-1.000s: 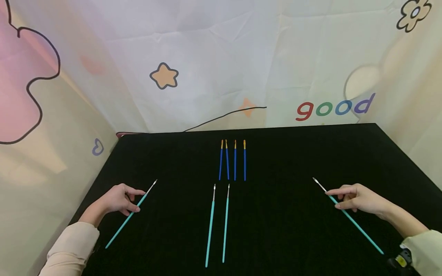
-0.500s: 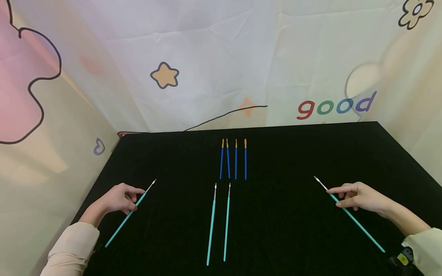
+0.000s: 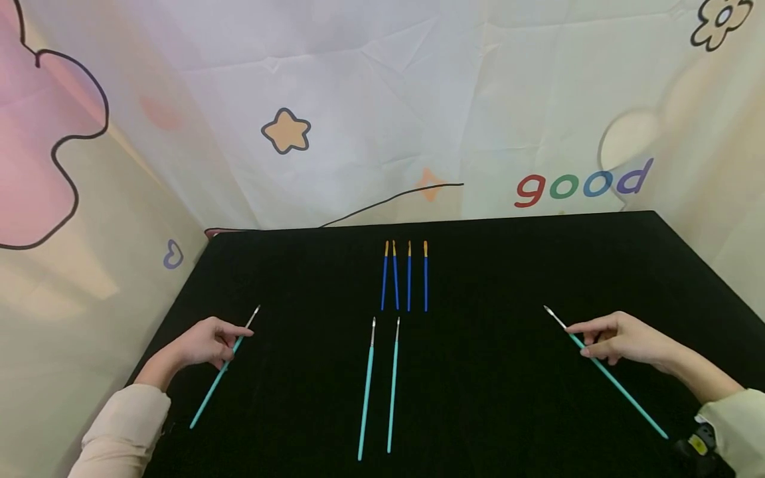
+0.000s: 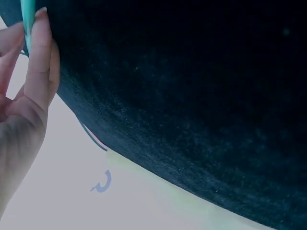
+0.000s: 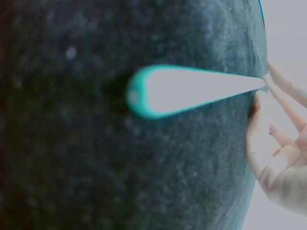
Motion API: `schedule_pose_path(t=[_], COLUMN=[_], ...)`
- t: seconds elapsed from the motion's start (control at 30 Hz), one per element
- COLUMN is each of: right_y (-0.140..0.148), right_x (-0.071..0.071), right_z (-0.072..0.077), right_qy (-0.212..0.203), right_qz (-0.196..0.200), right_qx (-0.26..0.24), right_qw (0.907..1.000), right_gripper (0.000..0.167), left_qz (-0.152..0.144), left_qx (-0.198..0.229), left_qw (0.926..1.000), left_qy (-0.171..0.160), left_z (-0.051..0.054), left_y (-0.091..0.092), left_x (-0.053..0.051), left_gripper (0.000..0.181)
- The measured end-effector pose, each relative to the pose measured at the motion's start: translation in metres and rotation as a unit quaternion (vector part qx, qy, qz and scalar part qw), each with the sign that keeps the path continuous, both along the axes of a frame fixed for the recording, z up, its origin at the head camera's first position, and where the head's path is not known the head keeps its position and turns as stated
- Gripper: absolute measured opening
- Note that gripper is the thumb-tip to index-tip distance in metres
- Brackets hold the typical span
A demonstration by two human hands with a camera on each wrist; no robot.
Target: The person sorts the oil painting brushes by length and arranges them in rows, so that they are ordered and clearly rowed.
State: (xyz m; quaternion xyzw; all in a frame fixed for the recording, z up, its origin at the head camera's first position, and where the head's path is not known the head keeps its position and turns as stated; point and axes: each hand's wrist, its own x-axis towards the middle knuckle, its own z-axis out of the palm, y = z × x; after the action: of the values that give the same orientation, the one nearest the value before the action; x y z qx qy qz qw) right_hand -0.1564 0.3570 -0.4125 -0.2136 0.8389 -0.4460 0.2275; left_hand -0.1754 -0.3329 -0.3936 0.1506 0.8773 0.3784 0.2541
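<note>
At the left of the head view my left hand (image 3: 208, 342) pinches a turquoise paintbrush (image 3: 208, 396) near its ferrule. The brush slants, bristles pointing away and slightly right. A piece of its handle (image 4: 28, 14) shows between thumb and fingers in the left wrist view. Over on the right, my right hand (image 3: 630, 340) pinches another turquoise paintbrush (image 3: 627, 396), whose bristles point away and to the left. Its handle end (image 5: 148, 93) looms large and blurred in the right wrist view. Between the hands lie two more turquoise paintbrushes (image 3: 366, 398), roughly parallel and apart.
Several short blue paintbrushes (image 3: 409, 285) with orange-gold tips lie in a row farther back on the black tabletop (image 3: 490, 279). A printed fabric backdrop (image 3: 370, 119) stands behind the table and along its sides.
The brush in my left hand has turned steeper: its bristle tip swung left, its handle end slightly right. My right hand and its brush are nearly still. The view has shifted slightly.
</note>
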Motion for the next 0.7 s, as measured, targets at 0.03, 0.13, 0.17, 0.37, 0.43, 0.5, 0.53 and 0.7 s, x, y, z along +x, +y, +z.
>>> schedule_pose_path(t=[0.03, 0.13, 0.17, 0.37, 0.43, 0.5, 0.53, 0.7], right_y=[0.0002, 0.0007, 0.0010, 0.0002, -0.0001, -0.0001, 0.0001, 0.0008], right_x=[-0.0003, -0.0012, -0.0015, -0.0035, -0.0042, -0.0048, -0.0051, -0.0057], right_z=[-0.0002, -0.0013, -0.0018, -0.0043, -0.0051, -0.0056, -0.0058, -0.0058], right_qy=[0.000, -0.002, -0.004, 0.000, 0.013, 0.028, 0.034, 0.046], right_qz=[0.004, 0.021, 0.028, 0.063, 0.074, 0.084, 0.089, 0.102], right_qx=[-0.002, -0.010, -0.013, -0.028, -0.030, -0.030, -0.029, -0.017], right_qw=[1.0000, 0.9997, 0.9995, 0.9976, 0.9967, 0.9956, 0.9951, 0.9935], right_gripper=[0.042, 0.044, 0.046, 0.051, 0.050, 0.050, 0.051, 0.052], left_qz=[0.003, 0.011, 0.013, 0.019, 0.023, 0.027, 0.027, 0.032], left_qx=[0.000, 0.006, 0.010, 0.022, 0.023, 0.023, 0.023, 0.022], left_qw=[1.0000, 0.9998, 0.9997, 0.9991, 0.9990, 0.9988, 0.9987, 0.9982], left_qy=[0.004, 0.015, 0.016, 0.030, 0.032, 0.034, 0.037, 0.046], left_z=[0.0000, 0.0012, 0.0018, 0.0046, 0.0047, 0.0045, 0.0044, 0.0034], left_y=[0.0002, 0.0011, 0.0015, 0.0012, 0.0005, -0.0001, -0.0003, -0.0010], left_x=[0.0005, 0.0022, 0.0026, 0.0044, 0.0047, 0.0052, 0.0056, 0.0084], left_gripper=[0.043, 0.040, 0.040, 0.041, 0.041, 0.041, 0.041, 0.042])
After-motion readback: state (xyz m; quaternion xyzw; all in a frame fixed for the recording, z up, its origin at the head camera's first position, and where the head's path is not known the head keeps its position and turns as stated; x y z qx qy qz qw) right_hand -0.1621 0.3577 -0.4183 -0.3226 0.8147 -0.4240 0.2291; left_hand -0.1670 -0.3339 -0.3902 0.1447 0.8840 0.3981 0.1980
